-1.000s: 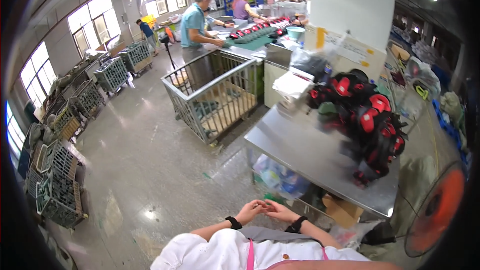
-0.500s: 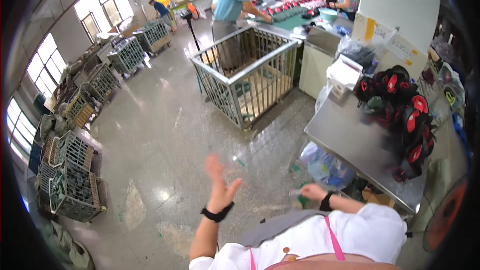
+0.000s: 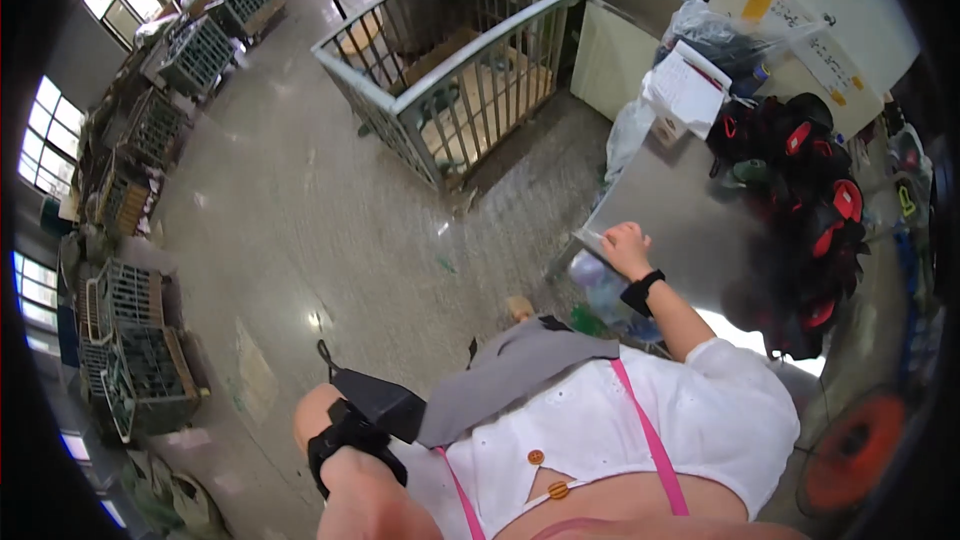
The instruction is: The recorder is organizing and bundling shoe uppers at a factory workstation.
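Note:
My right hand (image 3: 627, 248) is at the near left corner of the metal table (image 3: 665, 202), over its edge. Its fingers are curled together, and what they hold, if anything, cannot be made out. My left hand (image 3: 316, 412) is low beside my body, next to a black boxy pouch (image 3: 378, 402) with a loop strap. The wrist and a black wristband cover its fingers. A grey apron (image 3: 530, 372) hangs at my waist. On the table's right side lies a pile of black and red padded pieces (image 3: 822, 240), with one dark green piece (image 3: 750, 174) among them.
A metal-barred cart (image 3: 480, 80) with a wooden bottom stands ahead. A white box with papers (image 3: 685, 90) and a clear plastic bag (image 3: 628, 140) are at the table's far end. Other barred carts (image 3: 150, 370) line the left wall. A red round fan (image 3: 855, 450) is at lower right.
My view has tipped downward. My right hand has moved up and forward to the table corner. My left hand, spread in front of me before, has dropped down to my side by the pouch.

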The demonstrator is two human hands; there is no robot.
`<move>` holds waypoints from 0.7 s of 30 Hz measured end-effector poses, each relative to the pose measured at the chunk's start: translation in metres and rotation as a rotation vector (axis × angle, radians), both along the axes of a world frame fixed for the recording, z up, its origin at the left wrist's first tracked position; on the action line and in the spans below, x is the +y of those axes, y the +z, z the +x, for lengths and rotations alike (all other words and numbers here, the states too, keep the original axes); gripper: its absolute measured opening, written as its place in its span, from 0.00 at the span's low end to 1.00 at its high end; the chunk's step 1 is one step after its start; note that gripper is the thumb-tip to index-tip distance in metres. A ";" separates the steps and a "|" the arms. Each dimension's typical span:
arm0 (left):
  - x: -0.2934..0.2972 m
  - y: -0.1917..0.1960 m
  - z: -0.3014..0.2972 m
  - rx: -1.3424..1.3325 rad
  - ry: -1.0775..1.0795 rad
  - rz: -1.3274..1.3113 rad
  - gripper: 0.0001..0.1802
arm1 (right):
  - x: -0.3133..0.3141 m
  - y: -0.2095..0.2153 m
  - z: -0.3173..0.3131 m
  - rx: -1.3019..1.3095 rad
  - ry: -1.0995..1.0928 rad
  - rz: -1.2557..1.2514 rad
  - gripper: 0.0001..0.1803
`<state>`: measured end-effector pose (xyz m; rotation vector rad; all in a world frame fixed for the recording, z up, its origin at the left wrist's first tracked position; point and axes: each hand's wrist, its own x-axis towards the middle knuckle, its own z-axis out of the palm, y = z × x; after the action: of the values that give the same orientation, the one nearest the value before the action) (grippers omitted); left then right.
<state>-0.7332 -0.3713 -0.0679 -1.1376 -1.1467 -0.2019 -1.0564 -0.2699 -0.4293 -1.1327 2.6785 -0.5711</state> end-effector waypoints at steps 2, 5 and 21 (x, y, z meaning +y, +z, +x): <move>-0.019 0.002 -0.044 -0.061 -0.140 -0.095 0.23 | 0.015 -0.013 -0.040 -0.006 -0.082 0.000 0.08; -0.034 0.012 -0.082 0.008 -0.047 -0.051 0.26 | 0.021 -0.030 -0.075 -0.016 -0.127 -0.022 0.08; -0.075 0.008 -0.105 -0.034 0.309 0.019 0.28 | -0.025 -0.024 -0.084 0.053 -0.138 0.370 0.11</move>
<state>-0.8384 -0.4463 -0.0598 -0.9289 -1.3306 0.0069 -1.1400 -0.2954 -0.4529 -0.8773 2.7647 -0.0543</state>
